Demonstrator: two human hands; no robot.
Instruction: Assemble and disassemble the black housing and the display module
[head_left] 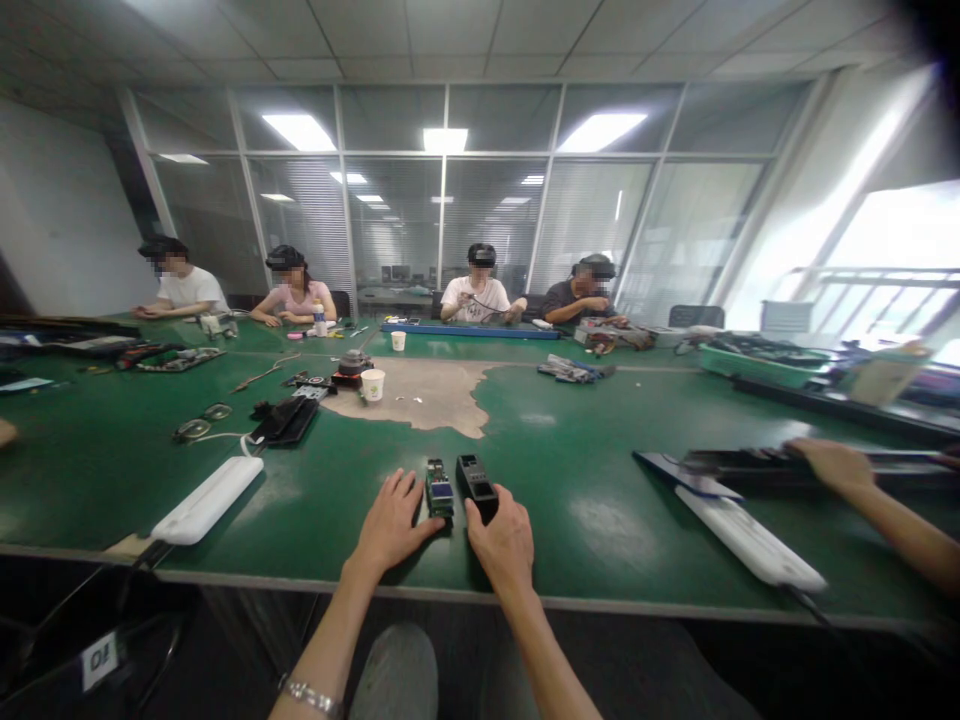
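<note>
My left hand [391,524] rests on the green table [570,480] with fingers stretched forward, its thumb against the near end of a small green circuit board [439,490]. My right hand [501,538] lies beside it, fingers curled around the near end of a black remote-like casing [475,482]. The board and the casing lie side by side, pointing away from me, close to the table's front edge.
A white power strip [207,499] lies at the left, another white power strip [751,540] at the right. A co-worker's hand [831,462] rests on a long dark device [757,462] at right. A paper cup [373,384] stands mid-table beside a worn patch [427,392]. Several people sit along the far side.
</note>
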